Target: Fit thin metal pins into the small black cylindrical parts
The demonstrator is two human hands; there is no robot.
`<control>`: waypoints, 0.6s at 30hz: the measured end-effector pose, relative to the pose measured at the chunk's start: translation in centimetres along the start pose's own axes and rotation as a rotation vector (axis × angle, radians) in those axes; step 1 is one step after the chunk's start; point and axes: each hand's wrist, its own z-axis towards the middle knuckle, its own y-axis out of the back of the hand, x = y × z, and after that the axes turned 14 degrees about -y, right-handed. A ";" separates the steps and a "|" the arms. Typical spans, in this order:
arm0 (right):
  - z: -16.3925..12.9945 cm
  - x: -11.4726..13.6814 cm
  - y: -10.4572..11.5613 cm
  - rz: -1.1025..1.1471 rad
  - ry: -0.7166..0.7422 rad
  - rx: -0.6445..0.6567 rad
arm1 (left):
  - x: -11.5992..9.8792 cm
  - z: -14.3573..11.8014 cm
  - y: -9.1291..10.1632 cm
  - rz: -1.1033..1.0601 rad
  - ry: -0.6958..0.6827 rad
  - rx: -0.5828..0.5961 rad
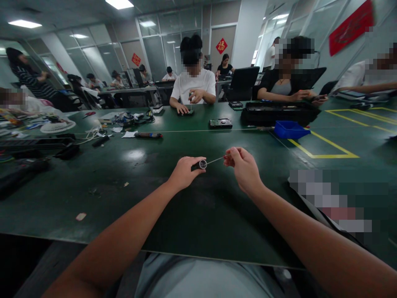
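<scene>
My left hand [182,174] is closed around a small dark cylindrical part [196,166] with a pale round rim at its end. Thumb and fingers grip it from both sides, hiding much of its body. My right hand [245,167] pinches a thin screwdriver [215,160], its reddish handle mostly covered by the fingers. The slim metal shaft slants down leftward to the round end of the part. Whether the tip sits inside or only touches the rim, I cannot tell. Both hands are held above the green table [214,223].
Ahead lie a hard drive [221,123], a blue scoop-shaped bin [290,130] and a long black housing [279,112]. A dark pen-like tool [149,135], cables [127,118] and a white fan grille [58,126] are to the left. A person [192,85] sits opposite.
</scene>
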 end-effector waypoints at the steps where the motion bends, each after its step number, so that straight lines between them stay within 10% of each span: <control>1: -0.1 0.1 0.0 -0.025 0.027 -0.004 | 0.0 -0.1 0.0 -0.008 0.010 -0.005; 18: -1.2 1.0 0.3 -0.300 0.170 0.012 | -0.3 -0.6 0.1 -0.054 0.075 0.012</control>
